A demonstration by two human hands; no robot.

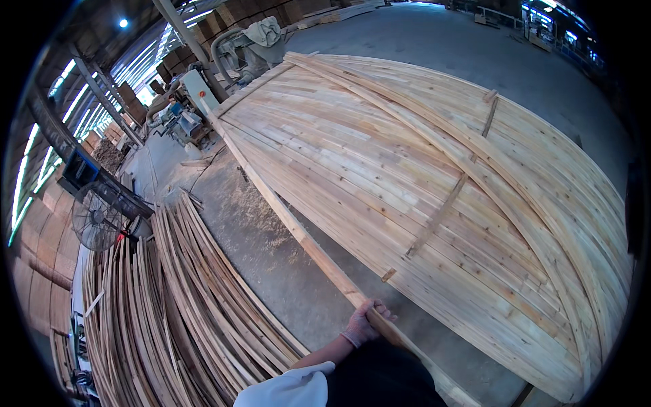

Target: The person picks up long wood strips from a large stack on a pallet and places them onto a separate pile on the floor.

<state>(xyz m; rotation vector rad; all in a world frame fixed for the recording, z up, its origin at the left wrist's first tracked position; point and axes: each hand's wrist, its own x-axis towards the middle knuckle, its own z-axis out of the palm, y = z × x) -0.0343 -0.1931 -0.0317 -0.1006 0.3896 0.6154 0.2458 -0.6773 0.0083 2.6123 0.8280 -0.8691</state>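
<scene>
A long, narrow wooden plank (pixel 315 251) runs from the machine at the far left down past me to the lower edge. My left hand (pixel 363 324) is closed round it near my body, fingers wrapped over its edge. That hand seems to wear a thin, pale glove, with a white sleeve behind it. Right of the plank lies a broad bed of many joined boards (pixel 352 163). Two long, loose strips (pixel 461 152) rest across its top, bending in the fisheye picture. My right hand does not show.
A large pile of long wooden strips (pixel 183 292) covers the floor at the left. Behind it stand a black fan (pixel 97 217) and a metal post. Sawdust (pixel 271 227) lies beside the plank. Woodworking machines (pixel 186 119) and stacked timber fill the far left.
</scene>
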